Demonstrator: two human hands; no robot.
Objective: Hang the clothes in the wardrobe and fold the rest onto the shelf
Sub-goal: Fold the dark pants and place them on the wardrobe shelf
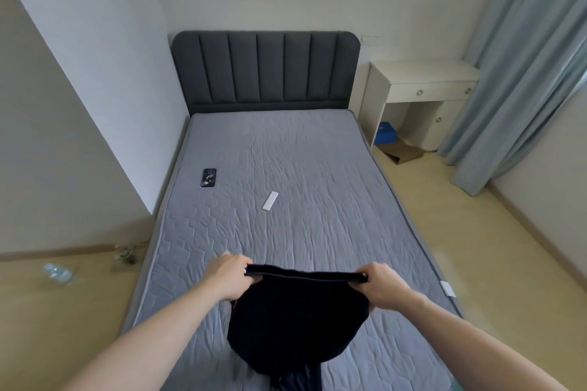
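The dark garment (298, 320) is held stretched over the near end of the mattress (301, 174): the left hand (227, 276) pinches 1 end of its upper edge and the right hand (381, 284) pinches the other end, fingers curled round the fabric. The body of the garment sags below that edge, and its lower part trails out of view at the bottom. The step in hand appears to be spreading the garment for folding. The next move probably calls for lowering it flat onto the mattress with the edge kept taut. A phone (209, 177) and a white remote (270, 200) lie farther up the mattress, well apart from the garment, and should not obstruct the fold. The wardrobe and shelf are not in view.
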